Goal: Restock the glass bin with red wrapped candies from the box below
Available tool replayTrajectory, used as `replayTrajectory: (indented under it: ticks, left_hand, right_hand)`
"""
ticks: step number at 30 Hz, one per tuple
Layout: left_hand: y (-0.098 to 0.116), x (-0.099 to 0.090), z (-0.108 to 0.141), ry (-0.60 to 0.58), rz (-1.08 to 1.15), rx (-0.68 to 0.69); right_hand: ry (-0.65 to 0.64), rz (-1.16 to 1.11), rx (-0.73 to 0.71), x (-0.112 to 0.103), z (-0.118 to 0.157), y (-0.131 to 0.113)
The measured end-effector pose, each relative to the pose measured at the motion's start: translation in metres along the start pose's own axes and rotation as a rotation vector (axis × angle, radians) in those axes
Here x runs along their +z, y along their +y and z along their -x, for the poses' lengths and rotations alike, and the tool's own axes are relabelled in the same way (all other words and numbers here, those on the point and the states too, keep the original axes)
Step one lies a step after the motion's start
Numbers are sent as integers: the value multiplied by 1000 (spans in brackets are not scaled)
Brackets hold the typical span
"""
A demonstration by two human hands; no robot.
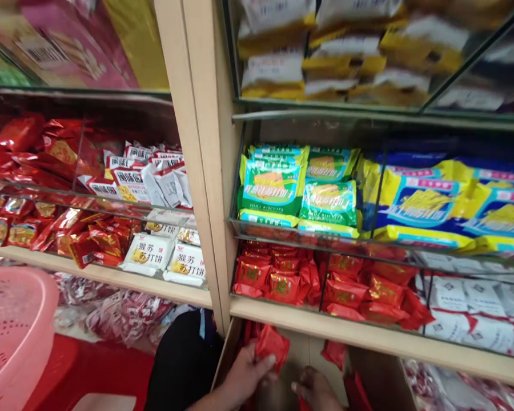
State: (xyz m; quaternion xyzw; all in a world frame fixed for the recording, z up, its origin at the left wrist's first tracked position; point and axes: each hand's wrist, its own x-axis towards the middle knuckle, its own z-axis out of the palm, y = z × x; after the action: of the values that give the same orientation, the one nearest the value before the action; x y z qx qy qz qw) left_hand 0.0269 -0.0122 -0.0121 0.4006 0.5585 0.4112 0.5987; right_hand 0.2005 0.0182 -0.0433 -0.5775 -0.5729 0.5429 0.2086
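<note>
Low down, the left hand point(248, 374) is reaching into a cardboard box point(297, 348) under the shelf point(368, 337), its grip pinching a red snack packet point(272, 344) at the box's mouth. Beside it, the right hand point(314, 391) is curling inward, cut off by the frame edge; its grip I cannot tell. A pink basket point(12, 331) is sitting left, glass-fronted compartments of packets above.

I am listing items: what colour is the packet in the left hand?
Red; the packet in the left hand shows in the head view.
</note>
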Motion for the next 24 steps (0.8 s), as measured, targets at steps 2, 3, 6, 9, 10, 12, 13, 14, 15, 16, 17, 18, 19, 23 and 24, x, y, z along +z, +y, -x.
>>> replayTrajectory:
  ticks: [2, 3, 6, 9, 10, 12, 13, 14, 15, 16, 17, 18, 19, 23, 24]
  left_hand:
    - [2, 1, 2, -15, 61, -35]
    - [4, 1, 4, -30, 87, -49]
    - [11, 5, 13, -81, 133, -83]
    - [17, 10, 22, -119, 142, -87]
    - [19, 12, 23, -126, 140, -83]
    - [24, 16, 24, -115, 141, -63]
    - [27, 17, 24, -82, 145, -36]
    - [31, 18, 23, -31, 151, 5]
    - [35, 18, 21, 26, 155, 52]
    - [39, 18, 19, 80, 159, 100]
    - [42, 17, 17, 122, 161, 143]
    - [46, 17, 16, 149, 161, 178]
    - [48, 17, 14, 162, 161, 205]
    - [56, 24, 12, 209, 131, 332]
    - [57, 27, 13, 218, 101, 361]
  right_hand:
    - [-11, -42, 36, 0, -6, 8]
    - [-12, -69, 45, 0, -9, 11]
    - [-2, -177, 42, 2, -12, 7]
    - [-27, -302, 15, 4, -3, -10]
    - [-42, -336, -11, 4, 2, -17]
    - [-49, -381, -85, 4, 12, -29]
    - [-34, -389, -123, 2, 17, -35]
    - [-13, -391, -156, 0, 21, -39]
    - [11, -387, -180, -2, 23, -43]
    - [35, -382, -196, -4, 25, -47]
    - [58, -382, -210, -6, 27, -50]
    - [86, -394, -218, -6, 28, -53]
    - [119, -417, -224, -4, 28, -56]
    - [284, -617, -185, 12, 29, -66]
    - [317, -684, -152, 16, 28, -67]
